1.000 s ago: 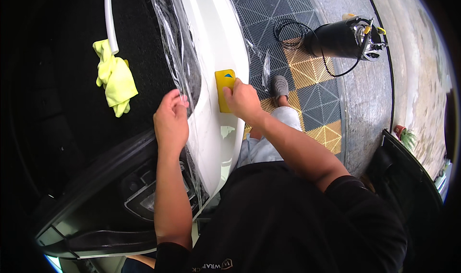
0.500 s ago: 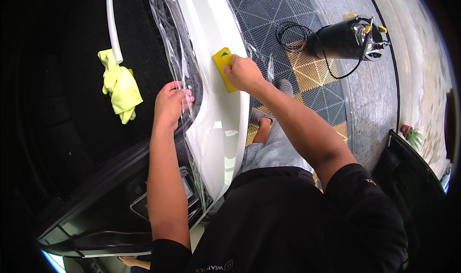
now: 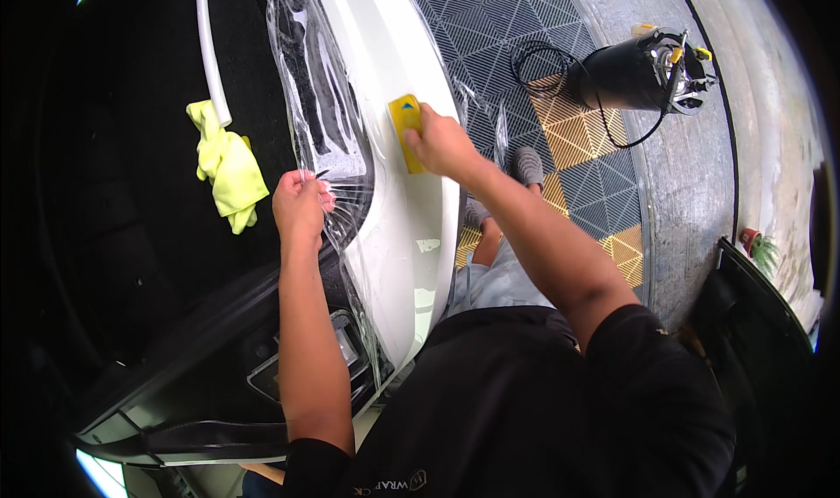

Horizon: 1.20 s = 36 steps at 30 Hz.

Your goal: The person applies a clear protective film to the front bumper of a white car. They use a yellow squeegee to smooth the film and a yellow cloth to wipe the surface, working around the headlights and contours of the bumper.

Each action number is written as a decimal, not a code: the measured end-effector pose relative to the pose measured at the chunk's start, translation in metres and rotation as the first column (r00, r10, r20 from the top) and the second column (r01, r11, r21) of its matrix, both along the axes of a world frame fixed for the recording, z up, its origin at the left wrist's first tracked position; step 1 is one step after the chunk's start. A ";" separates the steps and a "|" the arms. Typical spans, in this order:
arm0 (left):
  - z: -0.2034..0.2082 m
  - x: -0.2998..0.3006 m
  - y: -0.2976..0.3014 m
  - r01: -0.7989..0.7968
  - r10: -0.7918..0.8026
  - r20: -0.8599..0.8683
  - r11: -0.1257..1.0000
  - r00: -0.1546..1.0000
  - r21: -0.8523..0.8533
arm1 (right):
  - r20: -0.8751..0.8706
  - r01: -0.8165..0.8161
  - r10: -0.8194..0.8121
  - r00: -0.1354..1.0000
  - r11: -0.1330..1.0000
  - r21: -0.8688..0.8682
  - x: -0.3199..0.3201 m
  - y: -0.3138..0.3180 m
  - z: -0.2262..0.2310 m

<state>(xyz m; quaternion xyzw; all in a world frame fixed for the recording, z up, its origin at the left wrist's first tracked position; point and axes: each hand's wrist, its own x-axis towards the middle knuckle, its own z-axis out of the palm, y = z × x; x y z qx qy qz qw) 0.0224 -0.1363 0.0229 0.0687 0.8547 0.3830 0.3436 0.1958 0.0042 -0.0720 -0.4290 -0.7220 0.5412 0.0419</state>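
Clear film [image 3: 337,158] lies wet over the white car panel [image 3: 385,227] and its dark inner edge. My left hand [image 3: 300,202] is closed on the film's loose edge, which pulls into creases fanning from my fingertips. To the right, my right hand [image 3: 440,141] grips a yellow squeegee [image 3: 405,135], whose flat face rests against the white panel. Part of the squeegee is hidden behind my thumb and fingers. Past my left hand, a yellow-green cloth [image 3: 229,170] lies on the dark surface at the end of a white tube [image 3: 210,56].
A black pressure sprayer [image 3: 617,76] with a coiled hose [image 3: 542,69] stands on the patterned floor tiles [image 3: 490,25] at the far right. A potted plant [image 3: 761,246] is near the wall. A black panel [image 3: 761,340] stands at the right. Another person's arm [image 3: 267,473] shows at the lower left.
My left hand has shut on the film edge and drawn it slightly left and down, stretching it into creases. My right hand and the squeegee are almost in the same place.
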 end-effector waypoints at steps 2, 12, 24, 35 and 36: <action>0.000 -0.001 -0.003 0.014 -0.014 0.019 1.000 1.000 0.025 | 0.032 -0.037 0.035 0.999 0.998 0.043 -0.018 0.016 0.007; -0.003 0.004 0.015 0.125 -0.119 0.188 0.992 0.975 -0.023 | -0.291 -0.149 0.105 0.951 0.980 -0.134 0.041 -0.136 0.028; -0.019 -0.002 0.027 0.272 -0.265 0.066 0.944 0.962 -0.184 | -0.039 0.068 -0.062 0.997 0.983 0.170 -0.022 -0.012 -0.004; 0.016 -0.005 -0.014 0.498 -0.453 0.208 0.806 0.867 -0.319 | -0.264 0.279 -0.453 0.852 0.818 -0.503 0.042 -0.134 0.019; 0.019 -0.001 -0.016 0.498 -0.456 0.201 0.804 0.867 -0.324 | -0.151 0.352 -0.491 0.858 0.775 -0.525 0.044 -0.121 0.007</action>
